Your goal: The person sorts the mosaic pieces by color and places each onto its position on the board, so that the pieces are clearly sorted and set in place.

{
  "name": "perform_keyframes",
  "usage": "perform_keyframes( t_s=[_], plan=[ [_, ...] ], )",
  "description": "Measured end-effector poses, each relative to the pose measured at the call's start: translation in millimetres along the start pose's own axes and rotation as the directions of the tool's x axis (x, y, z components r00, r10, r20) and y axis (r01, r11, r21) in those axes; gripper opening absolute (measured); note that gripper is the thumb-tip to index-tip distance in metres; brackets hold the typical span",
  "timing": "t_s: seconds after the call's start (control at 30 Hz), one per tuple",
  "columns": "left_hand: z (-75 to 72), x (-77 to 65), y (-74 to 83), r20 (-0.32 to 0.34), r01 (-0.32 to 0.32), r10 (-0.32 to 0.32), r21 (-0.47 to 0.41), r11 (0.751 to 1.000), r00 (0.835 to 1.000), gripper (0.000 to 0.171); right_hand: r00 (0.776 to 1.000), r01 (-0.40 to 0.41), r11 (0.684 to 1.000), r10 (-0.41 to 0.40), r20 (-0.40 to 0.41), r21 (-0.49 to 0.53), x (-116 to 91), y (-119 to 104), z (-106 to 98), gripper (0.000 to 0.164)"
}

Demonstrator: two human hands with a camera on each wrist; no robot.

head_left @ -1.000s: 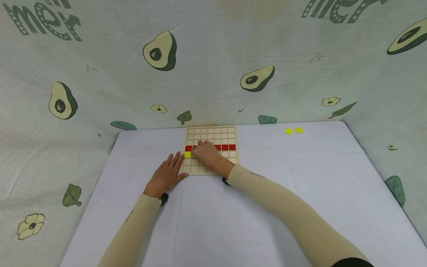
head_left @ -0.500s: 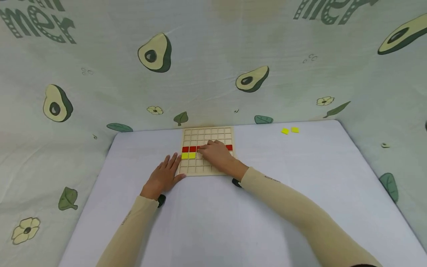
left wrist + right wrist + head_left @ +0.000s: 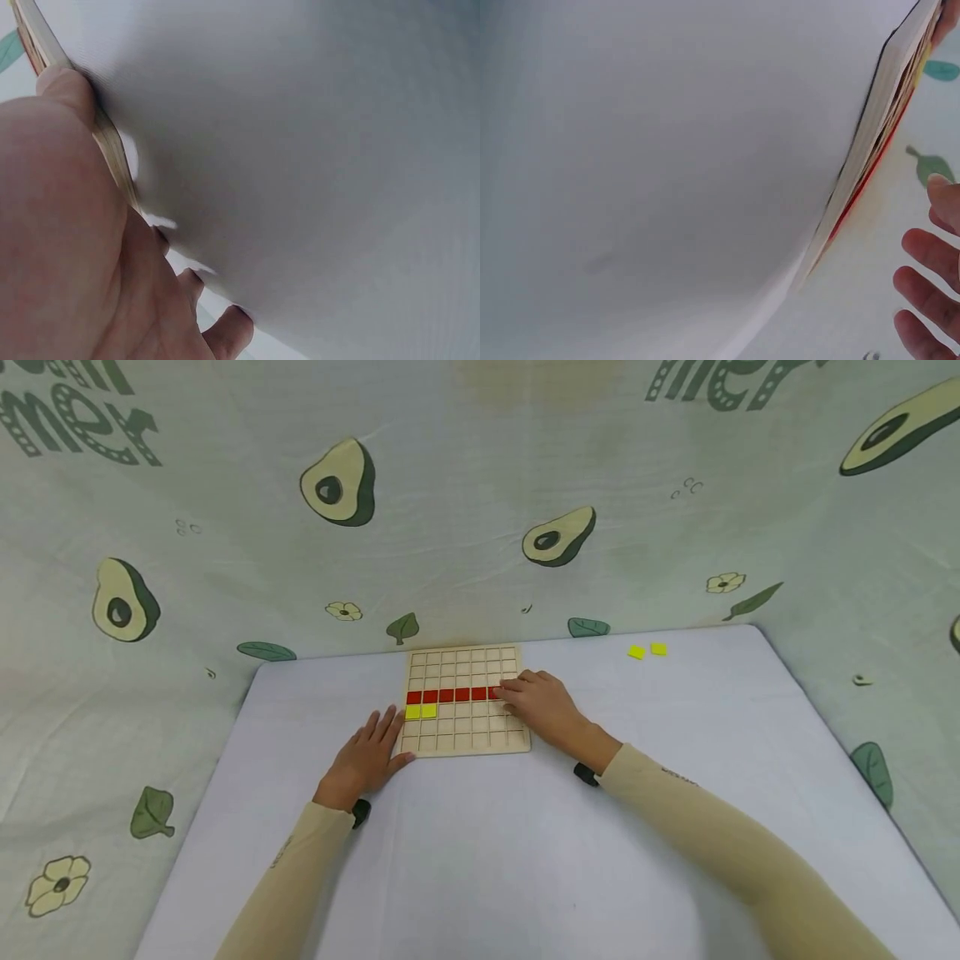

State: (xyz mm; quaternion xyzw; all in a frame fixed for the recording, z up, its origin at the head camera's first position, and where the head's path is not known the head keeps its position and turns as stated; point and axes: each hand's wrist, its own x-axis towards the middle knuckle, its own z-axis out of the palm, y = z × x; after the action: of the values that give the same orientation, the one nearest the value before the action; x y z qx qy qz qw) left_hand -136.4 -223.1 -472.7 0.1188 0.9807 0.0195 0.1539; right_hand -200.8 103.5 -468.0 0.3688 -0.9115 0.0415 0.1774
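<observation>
A square wooden grid board (image 3: 465, 742) lies flat near the back of the table, divided into small cells. One row across it is filled with red square tiles (image 3: 447, 696). Two yellow square tiles (image 3: 428, 711) sit side by side just below that row's left end. My left hand (image 3: 367, 756) rests with fingers spread at the board's left edge, its thumb at the front left corner. Over the board's right edge is my right hand (image 3: 547, 708), covering the right end of the red row. Its fingers (image 3: 926, 292) are loosely bent and hold nothing in the right wrist view.
Two loose yellow tiles (image 3: 658, 649) lie at the table's back right. The table has a white cover (image 3: 480, 860). Behind it hangs a pale cloth (image 3: 450, 485) printed with avocados and leaves. Each wrist wears a black device (image 3: 587, 774).
My right hand has moved to the right along the red row, uncovering the second yellow tile and more red tiles. The left hand stays at the board's edge.
</observation>
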Motion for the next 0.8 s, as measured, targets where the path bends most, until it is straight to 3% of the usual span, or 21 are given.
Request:
perform_keyframes(
  t_s=[0.37, 0.57, 0.8],
  plan=[
    [9.7, 4.3, -6.9, -0.010, 0.009, -0.009, -0.023, 1.000, 1.000, 0.088, 0.983, -0.181, 0.983, 0.181, 0.029, 0.004, -36.5, 54.4, -11.5, 0.038],
    [9.7, 5.6, -6.9, -0.013, 0.012, -0.012, -0.010, 1.000, 1.000, 0.089, 0.970, -0.242, 0.970, 0.242, 0.023, 0.000, -54.3, 88.3, -18.9, 0.041],
    [11.5, 6.4, -7.4, -0.024, 0.006, -0.006, 0.010, 1.000, 1.000, 0.090, 0.946, -0.315, 0.949, 0.316, 0.072, -0.026, -71.9, 121.2, -24.8, 0.040]
  ],
)
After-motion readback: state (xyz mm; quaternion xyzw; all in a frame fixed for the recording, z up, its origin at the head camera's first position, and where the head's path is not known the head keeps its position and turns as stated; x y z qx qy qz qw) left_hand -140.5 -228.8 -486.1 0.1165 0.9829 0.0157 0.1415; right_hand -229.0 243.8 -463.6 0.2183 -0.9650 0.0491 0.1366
